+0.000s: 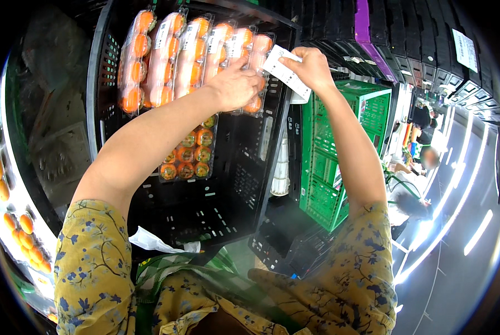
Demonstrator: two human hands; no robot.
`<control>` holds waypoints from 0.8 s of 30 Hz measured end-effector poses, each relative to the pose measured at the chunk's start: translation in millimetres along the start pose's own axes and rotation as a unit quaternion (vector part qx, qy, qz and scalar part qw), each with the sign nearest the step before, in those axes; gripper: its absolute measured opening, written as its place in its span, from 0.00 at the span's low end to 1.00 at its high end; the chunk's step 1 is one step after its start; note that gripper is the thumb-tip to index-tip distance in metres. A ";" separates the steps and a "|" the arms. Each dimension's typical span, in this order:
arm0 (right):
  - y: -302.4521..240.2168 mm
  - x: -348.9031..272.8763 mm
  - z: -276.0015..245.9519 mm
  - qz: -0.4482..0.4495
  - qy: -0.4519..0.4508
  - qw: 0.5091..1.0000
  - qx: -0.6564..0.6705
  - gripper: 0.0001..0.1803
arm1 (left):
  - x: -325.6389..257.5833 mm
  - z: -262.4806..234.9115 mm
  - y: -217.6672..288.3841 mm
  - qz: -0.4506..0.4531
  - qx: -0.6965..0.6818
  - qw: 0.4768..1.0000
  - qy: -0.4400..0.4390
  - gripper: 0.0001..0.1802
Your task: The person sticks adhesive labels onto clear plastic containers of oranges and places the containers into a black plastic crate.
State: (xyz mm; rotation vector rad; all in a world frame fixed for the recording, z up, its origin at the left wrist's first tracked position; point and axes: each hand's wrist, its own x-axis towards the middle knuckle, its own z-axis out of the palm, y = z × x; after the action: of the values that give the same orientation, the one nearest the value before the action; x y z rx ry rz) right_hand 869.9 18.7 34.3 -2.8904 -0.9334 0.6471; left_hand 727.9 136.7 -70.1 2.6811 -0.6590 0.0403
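Several clear plastic packs of orange persimmons (194, 50) stand side by side in a row across the far part of a black crate (205, 215). White labels show on some of them. Over the right end of this row lies my left hand (236, 88), its fingers apart and touching the packs; what is under the palm is hidden. My right hand (310, 66) pinches a white strip of paper labels (286, 73) just right of the row. A further persimmon pack (188, 155) lies lower in the crate, below my left forearm, with green leaf caps showing.
Green crates (322, 167) stand right of the black crate. Stacked black crates (412, 44) fill the upper right. More packs of orange fruit (29, 240) are at the left edge. A white paper piece (155, 241) hangs at the crate's near edge. People (414, 173) are in the right background.
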 end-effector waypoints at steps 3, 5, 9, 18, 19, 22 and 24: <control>-5.7 17.2 3.7 0.020 -0.004 0.998 -0.056 0.18 | -3.4 -15.5 5.2 -0.029 -0.004 0.999 -0.044 0.19; -11.2 27.8 6.9 -0.007 0.027 0.992 -0.120 0.19 | -8.7 -4.2 4.1 -0.040 0.007 0.999 0.020 0.24; -25.2 50.7 11.7 0.008 -0.017 0.979 -0.205 0.19 | -13.9 -6.1 3.6 -0.066 -0.010 0.997 -0.028 0.25; -50.5 73.0 19.4 0.030 -0.121 0.964 -0.236 0.22 | -20.2 -12.5 5.4 -0.102 -0.001 0.993 -0.051 0.23; -48.8 74.2 22.1 0.028 -0.128 0.963 -0.234 0.22 | -19.9 -13.1 5.8 -0.101 -0.005 0.993 -0.054 0.23; -50.7 77.1 26.7 0.029 -0.138 0.961 -0.237 0.24 | -21.6 -13.7 3.6 -0.096 -0.016 0.994 -0.054 0.24; -51.3 79.6 28.3 0.035 -0.151 0.959 -0.238 0.25 | -22.2 -13.1 2.9 -0.092 -0.019 0.994 -0.051 0.24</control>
State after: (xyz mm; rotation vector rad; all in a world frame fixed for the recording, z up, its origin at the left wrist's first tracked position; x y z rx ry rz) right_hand 888.6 103.2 -13.5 -3.3165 -1.1658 1.0215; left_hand 707.6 148.9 -59.5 2.7100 -0.4339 -0.1585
